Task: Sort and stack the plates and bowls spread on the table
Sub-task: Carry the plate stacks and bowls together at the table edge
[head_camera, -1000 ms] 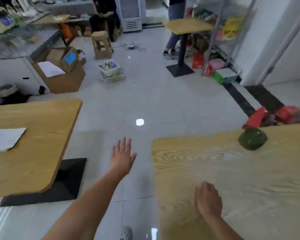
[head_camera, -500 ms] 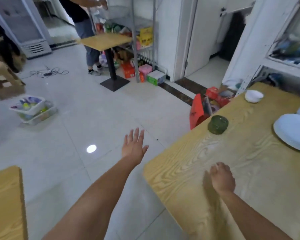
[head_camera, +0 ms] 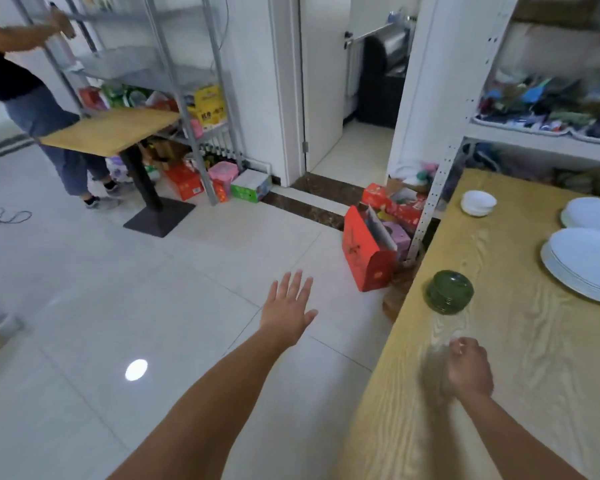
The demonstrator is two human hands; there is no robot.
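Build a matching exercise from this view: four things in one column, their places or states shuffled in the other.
1. green bowl
2. small white bowls
3. nearer plate stack
4. left hand

A. fingers spread, off the table
B. far end of the table
C. cut off by the picture's right edge
D. nearest the right hand

Pairs: 1-D, 2-B, 3-C, 4-A

The bench [head_camera: 499, 393] has a pale wood top with bold grain and a smooth, low sheen. On it, the green bowls [head_camera: 450, 295] look like glossy tinted glass. The white plates [head_camera: 589, 261] and white bowls [head_camera: 478, 202] look like glazed ceramic. Left of the bench, the floor [head_camera: 153, 306] is polished, reflective tile, and the red box [head_camera: 364, 261] is glossy card.
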